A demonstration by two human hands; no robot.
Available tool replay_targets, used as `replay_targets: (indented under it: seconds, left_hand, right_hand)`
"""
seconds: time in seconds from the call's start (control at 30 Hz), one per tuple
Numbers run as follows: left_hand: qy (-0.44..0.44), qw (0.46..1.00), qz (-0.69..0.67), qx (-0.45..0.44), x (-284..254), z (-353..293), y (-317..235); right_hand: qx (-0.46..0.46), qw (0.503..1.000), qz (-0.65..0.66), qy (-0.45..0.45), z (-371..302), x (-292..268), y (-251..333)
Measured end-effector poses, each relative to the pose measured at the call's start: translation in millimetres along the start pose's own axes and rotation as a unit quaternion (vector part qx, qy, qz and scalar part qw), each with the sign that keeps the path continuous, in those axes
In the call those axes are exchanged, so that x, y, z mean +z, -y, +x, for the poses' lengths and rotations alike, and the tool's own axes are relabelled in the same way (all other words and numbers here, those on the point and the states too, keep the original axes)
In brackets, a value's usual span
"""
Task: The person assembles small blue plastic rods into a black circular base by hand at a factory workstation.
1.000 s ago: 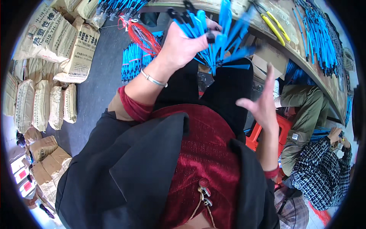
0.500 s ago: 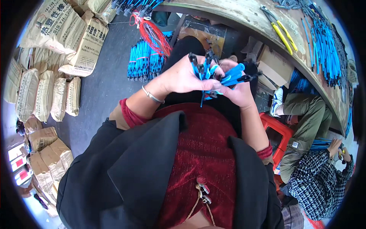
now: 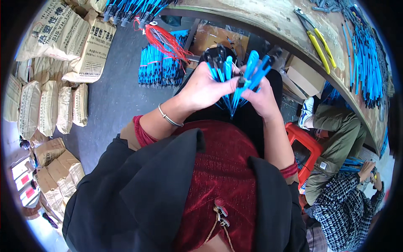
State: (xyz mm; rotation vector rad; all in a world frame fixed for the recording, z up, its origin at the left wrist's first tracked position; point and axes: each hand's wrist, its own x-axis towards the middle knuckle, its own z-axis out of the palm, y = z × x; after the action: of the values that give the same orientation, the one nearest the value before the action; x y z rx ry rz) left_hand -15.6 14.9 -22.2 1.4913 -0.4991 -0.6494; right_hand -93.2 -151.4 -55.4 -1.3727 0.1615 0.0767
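Over my lap I grip a bunch of thin blue cables (image 3: 252,63) with black ends. My left hand (image 3: 202,90) is closed round the left part, its thumb reaching across the front. My right hand (image 3: 263,97) holds the right part, with its thumb close to the left thumb. Blue lengths fan out above my hands, and narrow tips converge below the thumbs. Fingers behind the bunch are partly hidden.
A workbench (image 3: 268,26) crosses the top right, bearing yellow-handled pliers (image 3: 320,48) and a blue cable pile (image 3: 367,63). Tied blue bundles (image 3: 161,63) lie on the floor below red wires (image 3: 161,40). Paper sacks (image 3: 50,103) stand left; a co-worker (image 3: 348,206) sits right by a red stool (image 3: 308,145).
The cables in my hands have turned more upright and now spread in a fan, with more of their lower tips showing. Both hands remain closed on them.
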Motion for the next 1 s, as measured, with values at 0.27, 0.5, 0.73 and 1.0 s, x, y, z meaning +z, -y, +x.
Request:
replay_targets:
  seconds: [0.27, 0.5, 0.73, 1.0]
  left_hand:
    - [0.184, 0.981, -0.061, 0.005, -15, 11, -2]
    - [0.235, 0.968, -0.085, 0.003, -16, 16, 2]
    - [0.216, 0.966, -0.142, 0.023, -10, 17, 5]
    - [0.146, 0.981, -0.126, -0.035, -1, 9, -1]
  right_hand:
    - [0.028, 0.995, -0.026, 0.092, 1, -12, -13]
    - [-0.004, 0.993, 0.027, 0.112, 1, -9, -8]
    - [-0.024, 0.996, 0.022, 0.082, -7, -6, -17]
    - [-0.019, 0.996, 0.026, -0.088, -22, 11, -18]
